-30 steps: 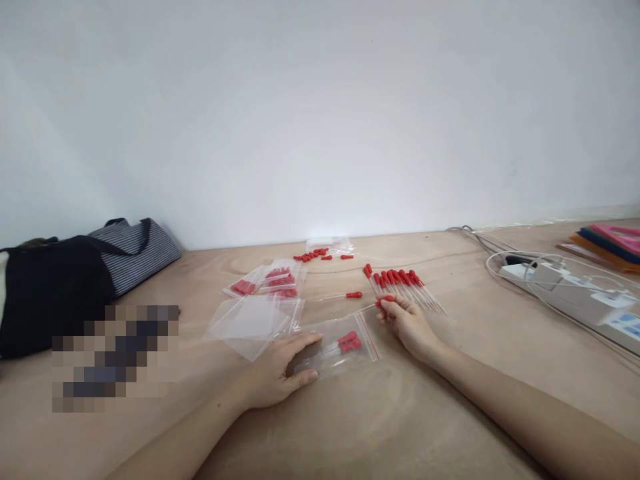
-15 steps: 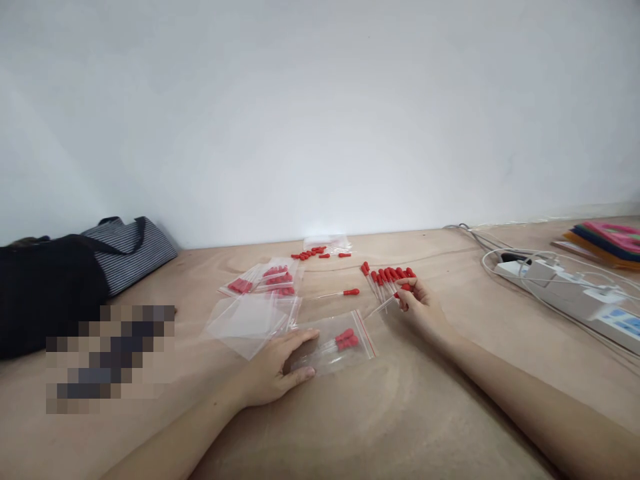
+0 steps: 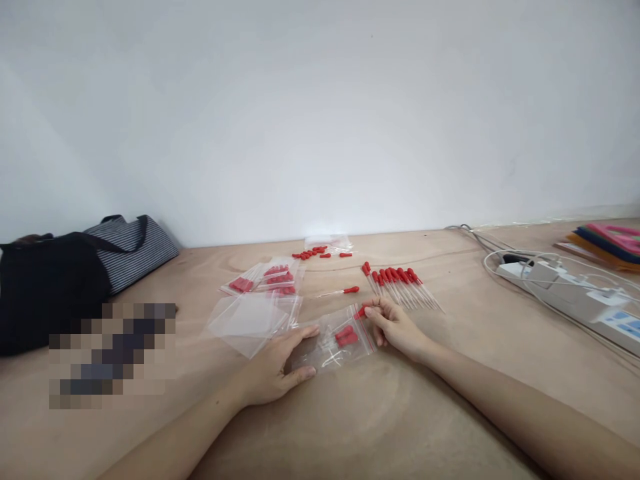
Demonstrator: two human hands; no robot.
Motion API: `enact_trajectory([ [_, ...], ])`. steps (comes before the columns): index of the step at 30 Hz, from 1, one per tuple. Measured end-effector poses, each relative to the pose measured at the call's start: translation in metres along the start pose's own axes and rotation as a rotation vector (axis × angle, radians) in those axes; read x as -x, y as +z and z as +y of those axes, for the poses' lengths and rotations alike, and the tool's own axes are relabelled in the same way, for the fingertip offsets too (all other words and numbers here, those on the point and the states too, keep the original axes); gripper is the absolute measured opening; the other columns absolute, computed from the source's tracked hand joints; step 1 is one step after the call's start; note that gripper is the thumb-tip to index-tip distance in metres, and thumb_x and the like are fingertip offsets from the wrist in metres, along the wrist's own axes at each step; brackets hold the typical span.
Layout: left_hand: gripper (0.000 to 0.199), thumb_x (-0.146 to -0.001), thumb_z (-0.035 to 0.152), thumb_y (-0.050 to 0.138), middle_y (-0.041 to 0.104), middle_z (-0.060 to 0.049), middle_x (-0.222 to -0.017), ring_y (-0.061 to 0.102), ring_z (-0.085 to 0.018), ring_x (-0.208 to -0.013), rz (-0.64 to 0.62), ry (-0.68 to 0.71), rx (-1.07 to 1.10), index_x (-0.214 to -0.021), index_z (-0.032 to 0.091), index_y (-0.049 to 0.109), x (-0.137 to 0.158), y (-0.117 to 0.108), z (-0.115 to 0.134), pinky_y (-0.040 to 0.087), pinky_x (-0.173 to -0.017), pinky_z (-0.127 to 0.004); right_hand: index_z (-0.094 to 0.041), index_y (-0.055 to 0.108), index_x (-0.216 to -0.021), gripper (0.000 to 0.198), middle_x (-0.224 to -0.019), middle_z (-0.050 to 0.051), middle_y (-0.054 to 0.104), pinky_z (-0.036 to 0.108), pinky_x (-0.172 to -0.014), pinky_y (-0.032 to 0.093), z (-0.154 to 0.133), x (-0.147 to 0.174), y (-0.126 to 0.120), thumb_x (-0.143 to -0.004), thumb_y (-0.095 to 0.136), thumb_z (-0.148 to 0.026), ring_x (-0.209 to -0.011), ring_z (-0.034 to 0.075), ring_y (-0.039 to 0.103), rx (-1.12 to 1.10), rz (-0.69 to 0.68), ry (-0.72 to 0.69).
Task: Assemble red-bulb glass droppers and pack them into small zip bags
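Observation:
A clear zip bag (image 3: 320, 360) with a red-striped mouth lies before me, holding a few red-bulbed glass droppers (image 3: 347, 335). My left hand (image 3: 280, 363) holds the bag's closed end, thumb and fingers spread at its two edges. At the mouth, my right hand (image 3: 395, 328) pinches another dropper (image 3: 361, 311) by its red bulb; its glass stem points into the bag, though its tip is hard to make out. A row of several droppers (image 3: 395, 277) lies beyond my right hand. One single dropper (image 3: 351, 290) rests left of that row.
Filled zip bags (image 3: 277, 275) and flat clear bags (image 3: 245, 323) lie at left. Loose red bulbs (image 3: 313, 252) sit near the wall beside a clear bag (image 3: 327, 243). A power strip (image 3: 575, 293) with cables is at right, a black bag (image 3: 50, 287) at left.
My right hand has moved left and nearer with the dropper, from beside the row to the bag's mouth. The dropper's stem now reaches into the bag. My left hand stays put.

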State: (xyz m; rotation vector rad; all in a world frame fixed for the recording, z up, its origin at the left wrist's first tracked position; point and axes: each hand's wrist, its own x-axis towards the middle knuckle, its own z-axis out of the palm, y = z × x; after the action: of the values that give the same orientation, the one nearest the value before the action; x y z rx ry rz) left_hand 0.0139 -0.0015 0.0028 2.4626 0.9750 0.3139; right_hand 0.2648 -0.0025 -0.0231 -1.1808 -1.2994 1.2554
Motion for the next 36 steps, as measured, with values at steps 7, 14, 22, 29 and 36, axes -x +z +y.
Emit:
enact_trajectory([
  [7, 0.05, -0.08, 0.034, 0.049, 0.042, -0.006, -0.13, 0.04, -0.021, -0.117, 0.01, 0.03, 0.012, -0.126, 0.023, 0.032, -0.001, 0.0, 0.0, 0.034, -0.096, -0.037, -0.019, 0.043, -0.084, 0.039, -0.054, -0.009, 0.051, 0.016, -0.028, 0.022, 0.007, -0.012, 0.004, -0.065, 0.059, -0.049, -0.027, 0.001, 0.032, 0.008, -0.174, 0.06],
  [14, 0.05, -0.079, 0.032, 0.051, 0.043, -0.005, -0.129, 0.04, -0.022, -0.116, 0.018, -0.004, 0.002, -0.125, 0.024, 0.034, 0.0, 0.0, 0.002, 0.033, -0.097, -0.038, -0.013, 0.062, -0.077, 0.035, -0.062, 0.001, 0.06, 0.017, -0.036, 0.031, 0.005, -0.01, 0.007, -0.067, 0.058, -0.047, -0.041, 0.005, 0.044, 0.13, -0.313, 0.064],
  [22, 0.05, -0.08, 0.037, 0.048, 0.042, -0.005, -0.13, 0.04, -0.023, -0.116, -0.017, -0.013, -0.021, -0.126, 0.025, 0.033, 0.001, -0.002, 0.0, 0.034, -0.096, -0.039, -0.013, 0.061, -0.091, 0.026, -0.063, 0.001, 0.06, 0.019, -0.038, 0.036, -0.006, -0.03, -0.027, -0.079, 0.046, -0.031, -0.041, 0.007, 0.047, 0.575, -0.119, 0.014],
  [29, 0.047, -0.08, 0.037, 0.049, 0.043, -0.006, -0.129, 0.039, -0.023, -0.118, -0.015, -0.012, -0.026, -0.124, 0.024, 0.039, 0.001, -0.001, -0.001, 0.031, -0.098, -0.04, -0.016, 0.065, -0.089, 0.021, -0.1, 0.009, 0.056, 0.028, -0.079, 0.04, -0.003, -0.083, -0.018, -0.071, 0.058, -0.026, -0.088, 0.019, 0.054, 0.908, 0.103, -0.202],
  [36, 0.046, -0.08, 0.038, 0.049, 0.042, -0.005, -0.13, 0.037, -0.023, -0.119, -0.017, -0.004, 0.002, -0.124, 0.026, 0.04, 0.002, 0.001, -0.003, 0.029, -0.099, -0.042, -0.02, 0.062, -0.085, 0.017, -0.096, 0.006, 0.057, 0.028, -0.071, 0.038, -0.007, -0.068, -0.021, -0.079, 0.046, -0.022, -0.085, 0.019, 0.053, 1.049, 0.095, -0.274],
])
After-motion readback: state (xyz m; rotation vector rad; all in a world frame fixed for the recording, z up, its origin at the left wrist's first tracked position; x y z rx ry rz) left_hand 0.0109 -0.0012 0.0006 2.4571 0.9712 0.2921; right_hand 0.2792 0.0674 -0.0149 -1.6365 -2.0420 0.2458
